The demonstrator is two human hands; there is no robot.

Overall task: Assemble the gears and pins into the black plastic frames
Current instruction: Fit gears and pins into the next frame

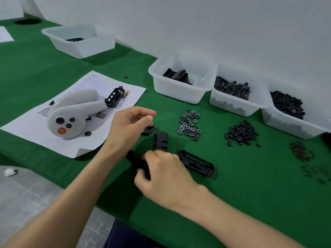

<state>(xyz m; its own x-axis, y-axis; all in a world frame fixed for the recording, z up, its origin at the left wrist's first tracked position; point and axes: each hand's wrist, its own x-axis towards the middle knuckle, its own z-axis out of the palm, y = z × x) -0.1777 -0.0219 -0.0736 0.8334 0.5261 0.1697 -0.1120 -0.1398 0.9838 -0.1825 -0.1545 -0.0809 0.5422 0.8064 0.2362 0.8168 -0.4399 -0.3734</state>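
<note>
Fingers [143, 111] of both hands are holding black parts beside the middle frame [160, 141].
Left hand [129, 126] is pinching a small piece [149, 130] just left of it; right hand [166, 174] is gripping a second frame [137, 162] below it. Gears [189, 125] and pins [300, 152] are lying loose on the desk [232, 194] to its right, so assembly is seemingly just starting.

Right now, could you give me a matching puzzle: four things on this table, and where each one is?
Things: 1 grey controller; 2 white-toothed gears; 3 spare frames; 4 small black part.
Places: a in a white tub; b at the fingertips of the left hand; c on the paper sheet; d heaped on the green cloth.
Pairs: 1-c, 2-d, 3-a, 4-b.
</note>
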